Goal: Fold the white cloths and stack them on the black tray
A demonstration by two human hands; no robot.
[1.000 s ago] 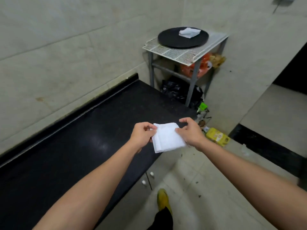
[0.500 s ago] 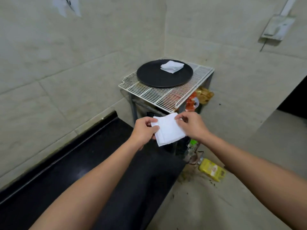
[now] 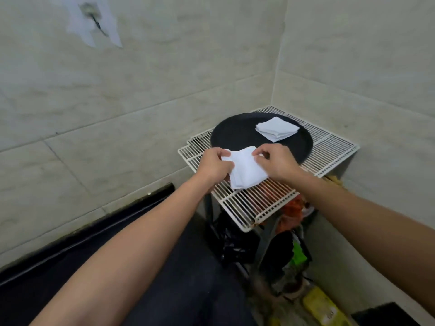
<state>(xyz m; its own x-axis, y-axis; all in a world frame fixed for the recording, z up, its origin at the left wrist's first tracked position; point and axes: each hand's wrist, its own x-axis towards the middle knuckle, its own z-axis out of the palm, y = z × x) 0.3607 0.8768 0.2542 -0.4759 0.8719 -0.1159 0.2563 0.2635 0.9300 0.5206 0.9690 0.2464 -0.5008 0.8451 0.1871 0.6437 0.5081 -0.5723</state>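
Observation:
A folded white cloth (image 3: 244,169) hangs in the air between my two hands, above the near edge of the round black tray (image 3: 237,135). My left hand (image 3: 214,165) pinches its left side and my right hand (image 3: 274,162) pinches its upper right corner. Another folded white cloth (image 3: 276,128) lies on the far right part of the tray. The tray sits on a white wire rack (image 3: 266,198) in the corner of the tiled walls.
A black counter (image 3: 131,262) runs along the left wall up to the rack. Under the rack are a black bag (image 3: 233,241), orange packaging (image 3: 293,208) and green items. A yellow packet (image 3: 323,307) lies on the floor at the lower right.
The view has closed in on the rack. Both hands have carried the folded cloth from over the counter's end to above the tray's near edge.

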